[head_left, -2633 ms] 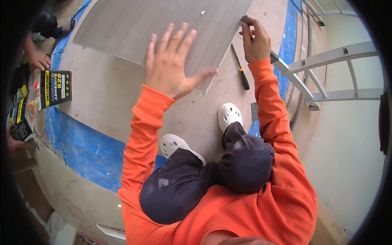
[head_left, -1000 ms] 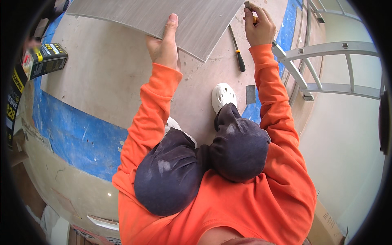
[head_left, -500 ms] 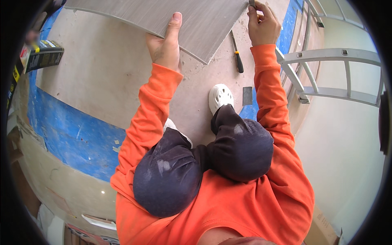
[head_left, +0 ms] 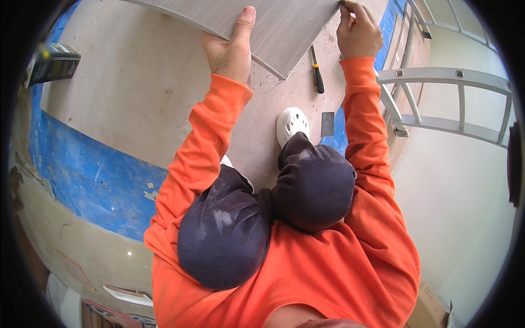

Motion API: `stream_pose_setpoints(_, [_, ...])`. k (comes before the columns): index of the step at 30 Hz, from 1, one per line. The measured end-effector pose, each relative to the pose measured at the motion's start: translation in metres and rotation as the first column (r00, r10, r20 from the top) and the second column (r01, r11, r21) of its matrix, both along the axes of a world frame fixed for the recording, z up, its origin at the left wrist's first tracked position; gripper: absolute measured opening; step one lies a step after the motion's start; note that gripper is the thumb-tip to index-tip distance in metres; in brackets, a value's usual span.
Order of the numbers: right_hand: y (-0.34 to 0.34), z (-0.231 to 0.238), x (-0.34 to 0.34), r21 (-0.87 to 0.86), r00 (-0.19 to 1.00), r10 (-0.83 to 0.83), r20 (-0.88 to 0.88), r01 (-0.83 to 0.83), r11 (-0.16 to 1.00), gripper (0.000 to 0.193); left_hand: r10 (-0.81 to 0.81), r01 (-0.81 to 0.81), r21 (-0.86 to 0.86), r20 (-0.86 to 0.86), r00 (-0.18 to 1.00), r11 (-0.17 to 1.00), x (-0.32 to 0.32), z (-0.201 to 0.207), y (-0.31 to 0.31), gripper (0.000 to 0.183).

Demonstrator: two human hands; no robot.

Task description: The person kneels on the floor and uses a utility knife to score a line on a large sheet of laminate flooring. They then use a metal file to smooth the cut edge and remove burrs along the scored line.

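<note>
A grey wood-grain panel (head_left: pixel 268 33) is held tilted above the floor at the top of the view, its far end cut off by the frame. My left hand (head_left: pixel 232 46) grips its near edge, thumb on top and fingers hidden underneath. At the panel's right edge, my right hand (head_left: pixel 358 33) is closed in a pinch on a small dark piece (head_left: pixel 342 3), too little of which shows to name. Below the panel's right edge, a hand tool with a black and yellow handle (head_left: pixel 318 79) and a thin metal shaft lies on the floor.
An aluminium ladder (head_left: pixel 445 72) stands at the right by a pale wall. Blue sheeting (head_left: pixel 104 175) borders the floor boards. A small dark grey rectangle (head_left: pixel 327 124) lies near my white shoe (head_left: pixel 292 126). A dark can-like container (head_left: pixel 54 64) stands far left.
The panel and my left hand have shifted slightly right and up in view. My right hand stays pinched near the panel's edge, a little farther right. The view itself has shifted slightly.
</note>
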State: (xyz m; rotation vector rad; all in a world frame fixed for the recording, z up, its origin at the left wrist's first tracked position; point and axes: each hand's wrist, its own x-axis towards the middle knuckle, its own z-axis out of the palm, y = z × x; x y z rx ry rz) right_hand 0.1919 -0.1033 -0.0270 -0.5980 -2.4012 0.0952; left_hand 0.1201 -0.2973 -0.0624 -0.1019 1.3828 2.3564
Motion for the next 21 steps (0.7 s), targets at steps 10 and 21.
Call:
stream_pose_setpoints(10, [-0.030, -0.011, 0.023, 0.081, 0.998, 0.056, 0.014, -0.057, 0.995, 0.006, 0.020, -0.020, 0.038, -0.009, 1.000, 0.999, 0.002, -0.008, 0.004, 0.050])
stream_pose_setpoints(21, [-0.091, -0.002, 0.045, 0.002, 0.989, 0.125, 0.073, -0.126, 0.992, 0.009, 0.067, -0.062, 0.073, -0.065, 0.996, 0.995, 0.001, -0.015, 0.010, 0.053])
